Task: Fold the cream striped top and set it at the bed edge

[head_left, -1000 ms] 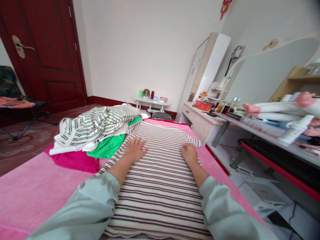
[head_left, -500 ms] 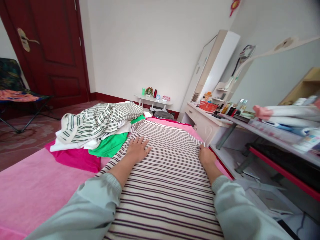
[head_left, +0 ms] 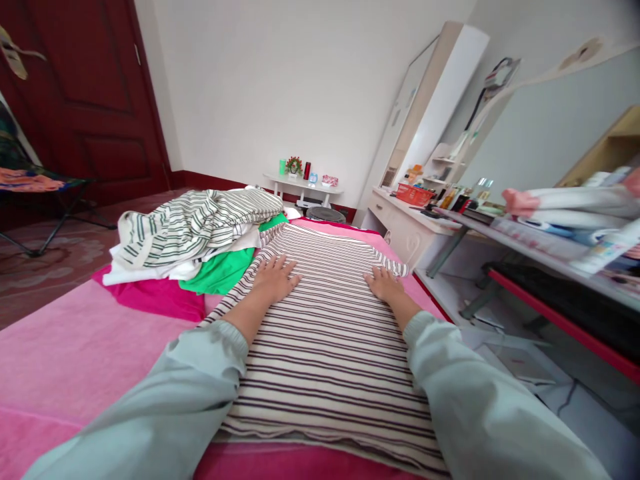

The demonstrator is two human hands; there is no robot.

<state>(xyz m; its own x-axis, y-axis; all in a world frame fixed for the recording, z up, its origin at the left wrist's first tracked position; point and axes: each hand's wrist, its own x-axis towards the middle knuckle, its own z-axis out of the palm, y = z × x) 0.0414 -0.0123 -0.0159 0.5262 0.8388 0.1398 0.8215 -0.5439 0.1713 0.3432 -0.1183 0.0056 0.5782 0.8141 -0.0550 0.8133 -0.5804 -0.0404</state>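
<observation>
Pressing the left hand (head_left: 274,279) flat, palm down and fingers spread, gripping nothing, on the left-of-centre part of a striped shirt (head_left: 325,333). Lying spread smooth on the pink bed cover (head_left: 75,347), filling the middle of the frame from the lower edge up to the centre. Showing cream cloth crossed by thin dark maroon stripes running side to side, with one short sleeve sticking out at the right edge. Laying the right hand (head_left: 384,283) open and flat on the shirt's upper right part, just beside that sleeve, holding nothing.

Counting from the left:
- one dark red door (head_left: 85,100) at upper left
- one folding chair (head_left: 30,187) at the left edge
- one heap of clothes left of centre, touching the shirt's left edge and showing three garments: a green-striped white top (head_left: 190,227) uppermost, a plain green garment (head_left: 220,272), and a magenta garment (head_left: 155,297) beneath
- two hands
- one striped shirt
- one small white table (head_left: 303,190) at upper centre
- one white dresser (head_left: 400,230) right of centre, bearing one red basket (head_left: 416,195)
</observation>
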